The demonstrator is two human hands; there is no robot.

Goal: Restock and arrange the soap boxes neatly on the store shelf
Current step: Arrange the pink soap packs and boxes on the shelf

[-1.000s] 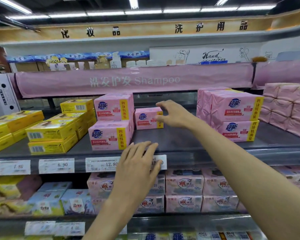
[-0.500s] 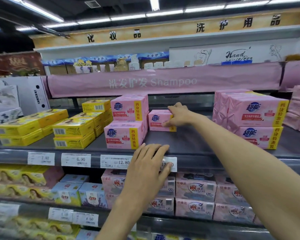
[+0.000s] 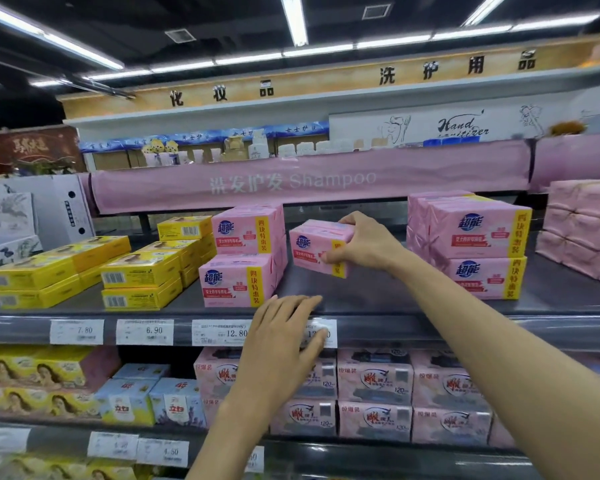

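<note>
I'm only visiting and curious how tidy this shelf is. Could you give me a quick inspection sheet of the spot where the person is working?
Surface: dark shelf, bare gap between two pink stacks.
Job's things: pink soap box tilted in the gap; left pink stack two high; right pink stack two high.
Clutter: yellow boxes stacked at left; price tags along the shelf edge.
Hands: right hand grips the pink soap box; left hand lies flat on the shelf edge, over a price tag.
Cables: nothing seen.
Surroundings: pink Shampoo banner above; more soap packs on the shelf below; ceiling lights.
</note>
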